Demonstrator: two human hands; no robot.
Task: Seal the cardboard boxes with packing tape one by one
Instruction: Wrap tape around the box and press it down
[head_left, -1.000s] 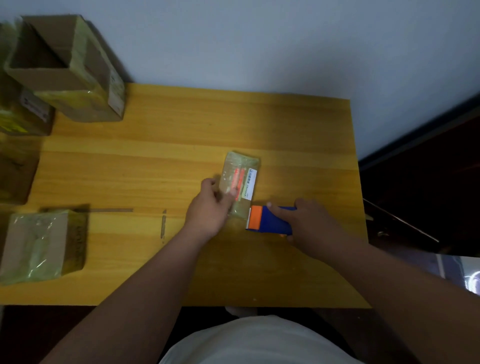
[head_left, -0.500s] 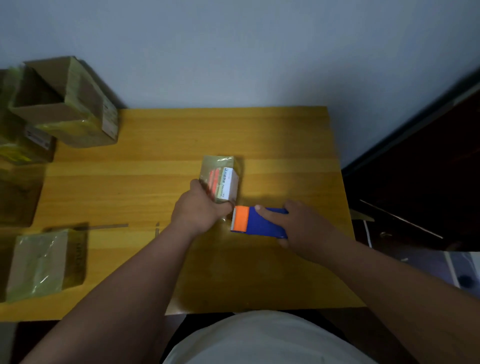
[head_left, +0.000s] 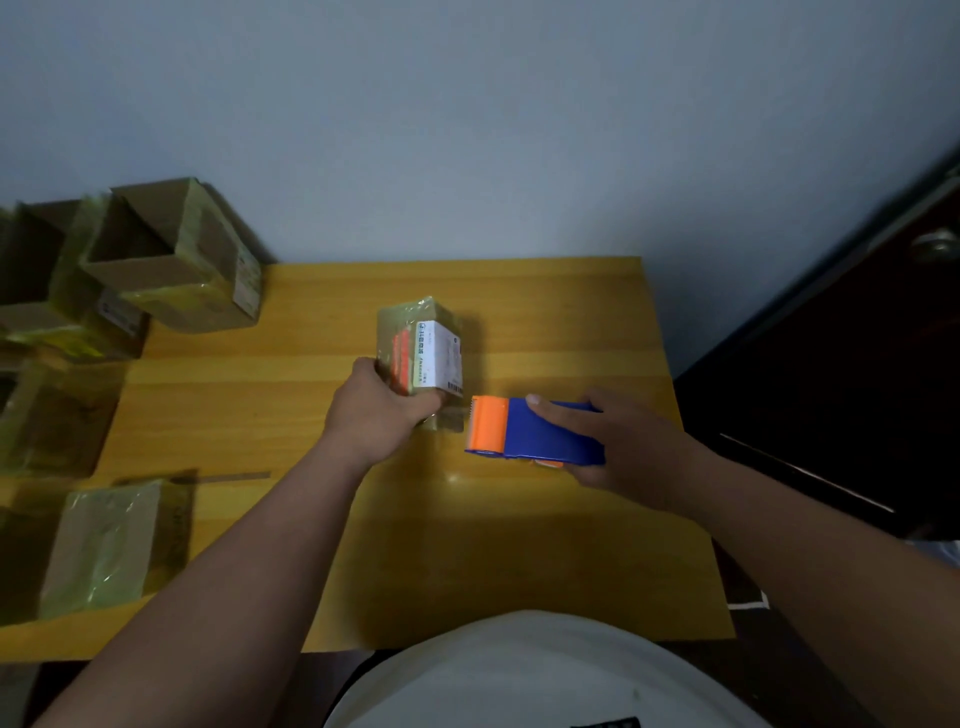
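Fingers of left hand (head_left: 382, 415) gripping small tape-wrapped box (head_left: 423, 358) mid-table, right hand (head_left: 618, 441) clasping tape dispenser (head_left: 535, 430) beside it; sealing appearing underway, open boxes (head_left: 171, 265) at far left awaiting tape.

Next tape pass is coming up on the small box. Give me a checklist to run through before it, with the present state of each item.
1. Left hand grips the small box: ok.
2. Right hand holds the tape dispenser: ok.
3. Dispenser's orange end faces the box: ok.
4. Dispenser touching the box: not ok, a gap shows.
5. Tape end ready at the blade: cannot tell.
6. Bare table in front of the box: ok.
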